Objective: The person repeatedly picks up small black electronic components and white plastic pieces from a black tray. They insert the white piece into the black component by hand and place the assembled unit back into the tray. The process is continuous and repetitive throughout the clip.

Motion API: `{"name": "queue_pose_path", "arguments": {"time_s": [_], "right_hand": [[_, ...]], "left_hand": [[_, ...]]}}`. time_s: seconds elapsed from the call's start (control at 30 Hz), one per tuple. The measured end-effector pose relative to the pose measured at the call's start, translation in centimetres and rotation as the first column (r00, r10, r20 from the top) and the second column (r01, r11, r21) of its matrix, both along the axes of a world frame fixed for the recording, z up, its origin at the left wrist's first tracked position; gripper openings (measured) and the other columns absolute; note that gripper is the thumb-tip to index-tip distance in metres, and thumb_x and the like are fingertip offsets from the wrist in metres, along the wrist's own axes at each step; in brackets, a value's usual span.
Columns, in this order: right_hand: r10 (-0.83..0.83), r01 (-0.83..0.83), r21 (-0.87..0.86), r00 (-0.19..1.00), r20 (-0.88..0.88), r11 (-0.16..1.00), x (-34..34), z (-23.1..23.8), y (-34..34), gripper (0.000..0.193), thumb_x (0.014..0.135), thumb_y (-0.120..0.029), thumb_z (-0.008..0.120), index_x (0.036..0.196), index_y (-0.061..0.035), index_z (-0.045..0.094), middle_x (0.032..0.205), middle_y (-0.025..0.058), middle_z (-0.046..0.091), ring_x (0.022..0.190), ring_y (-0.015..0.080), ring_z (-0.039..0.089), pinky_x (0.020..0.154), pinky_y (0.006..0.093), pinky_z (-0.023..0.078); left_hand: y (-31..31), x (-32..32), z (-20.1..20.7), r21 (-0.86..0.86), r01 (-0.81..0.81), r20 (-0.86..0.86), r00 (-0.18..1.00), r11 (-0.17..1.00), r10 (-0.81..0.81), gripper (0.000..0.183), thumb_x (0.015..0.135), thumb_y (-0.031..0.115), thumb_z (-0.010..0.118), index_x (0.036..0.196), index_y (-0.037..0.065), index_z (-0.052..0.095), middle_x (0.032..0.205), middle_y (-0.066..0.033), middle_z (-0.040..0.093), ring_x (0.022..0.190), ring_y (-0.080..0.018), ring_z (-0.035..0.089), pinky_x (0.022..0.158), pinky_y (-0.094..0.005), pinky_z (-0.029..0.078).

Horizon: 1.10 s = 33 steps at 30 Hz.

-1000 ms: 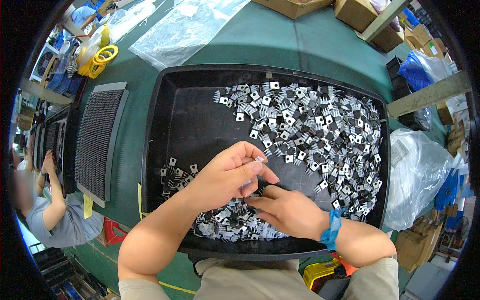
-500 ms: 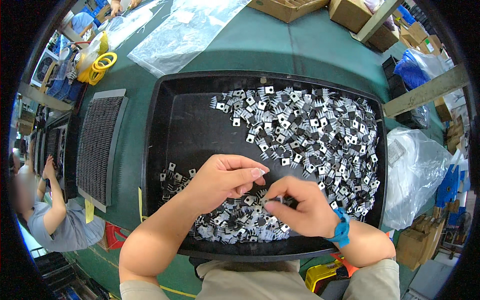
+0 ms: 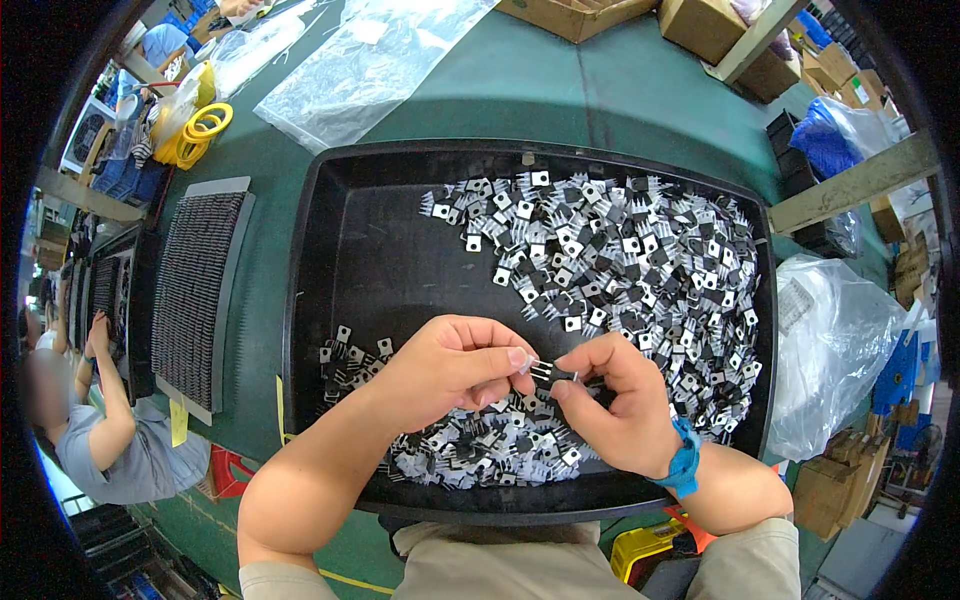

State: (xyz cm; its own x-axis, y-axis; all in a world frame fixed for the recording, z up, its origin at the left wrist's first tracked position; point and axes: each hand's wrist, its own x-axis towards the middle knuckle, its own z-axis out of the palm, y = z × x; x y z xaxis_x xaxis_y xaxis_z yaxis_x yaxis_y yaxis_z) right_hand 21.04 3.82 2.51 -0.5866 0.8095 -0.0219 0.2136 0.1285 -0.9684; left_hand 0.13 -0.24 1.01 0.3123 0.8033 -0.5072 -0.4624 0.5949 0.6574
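Observation:
Over the near half of a black tray, my two hands meet at the fingertips. My right hand, with a blue band at the wrist, pinches a black transistor whose metal legs point left. In my left hand, thumb and forefinger close on a small whitish piece at the ends of those legs; its exact kind is too small to tell. Loose transistors with silver tabs form a large heap on the tray's right side. Another heap lies beneath my hands, partly hidden by them.
Left of the tray lies a rack packed with dark parts. Beyond are a clear plastic bag, yellow tape rolls and a cardboard box. Another bag and a metal post stand right. A co-worker sits left.
My right hand has moved up and turned, bringing the transistor's legs to the whitish piece at my left fingertips. My left hand has barely moved.

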Motion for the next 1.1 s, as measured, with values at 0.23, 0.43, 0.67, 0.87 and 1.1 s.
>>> {"name": "queue_pose_path", "arguments": {"time_s": [0.23, 0.43, 0.67, 0.87, 1.1], "right_hand": [[0.015, -0.015, 0.026, 1.0, 0.009, 1.0, 0.03, -0.07, 0.05, 0.017, 0.08, -0.003, 0.067, 0.095, -0.0014, 0.06, 0.078, 0.0057, 0.064, 0.07, 0.0097, 0.06, 0.064, 0.0245, 0.048], [0.021, -0.021, 0.047, 1.0, 0.008, 0.999, -0.14, 0.19, 0.12, 0.015, 0.081, -0.002, 0.067, 0.094, -0.0019, 0.06, 0.076, 0.005, 0.064, 0.068, 0.0088, 0.059, 0.061, 0.0244, 0.047], [0.082, -0.082, 0.004, 0.997, -0.009, 0.997, -0.07, -0.34, 0.27, 0.013, 0.082, -0.003, 0.066, 0.094, -0.0023, 0.06, 0.075, 0.0052, 0.064, 0.067, 0.0086, 0.059, 0.06, 0.0245, 0.047], [0.037, -0.036, -0.016, 0.999, 0.03, 0.999, -0.14, 0.01, 0.21, 0.013, 0.083, -0.004, 0.065, 0.096, -0.0029, 0.061, 0.076, 0.0058, 0.064, 0.067, 0.0089, 0.059, 0.06, 0.0243, 0.046], [0.147, -0.146, 0.013, 0.989, -0.01, 0.989, -0.14, -0.8, 0.38, 0.015, 0.084, -0.005, 0.065, 0.098, -0.0025, 0.061, 0.081, 0.0059, 0.064, 0.067, 0.0083, 0.058, 0.06, 0.0234, 0.045]], "left_hand": [[-0.02, 0.03, 0.0, -0.014, 0.01, -0.015, 1.0, 1.0, -0.011, 0.012, 0.091, 0.009, 0.059, 0.094, -0.002, 0.065, 0.081, -0.0115, 0.067, 0.055, -0.007, 0.048, 0.048, -0.0198, 0.036], [0.0, 0.01, -0.1, -0.008, 0.029, -0.014, 0.999, 1.0, -0.03, 0.013, 0.091, 0.01, 0.06, 0.093, -0.002, 0.065, 0.08, -0.0114, 0.067, 0.055, -0.0066, 0.048, 0.047, -0.0193, 0.035], [-0.1, 0.14, 0.1, 0.027, 0.094, -0.112, 0.99, 0.995, -0.09, 0.014, 0.09, 0.013, 0.062, 0.093, 0.0, 0.065, 0.079, -0.0071, 0.067, 0.056, -0.0039, 0.05, 0.047, -0.0167, 0.037], [-0.03, 0.12, 0.17, 0.053, 0.06, -0.165, 0.985, 0.997, -0.05, 0.012, 0.088, 0.012, 0.064, 0.089, 0.0, 0.064, 0.075, -0.0043, 0.066, 0.057, -0.0033, 0.049, 0.049, -0.0176, 0.037], [-0.13, 0.23, 0.21, 0.087, 0.152, -0.296, 0.948, 0.985, -0.12, 0.011, 0.084, 0.01, 0.065, 0.085, 0.0, 0.064, 0.071, -0.0027, 0.064, 0.055, -0.0028, 0.048, 0.049, -0.0186, 0.037]]}}
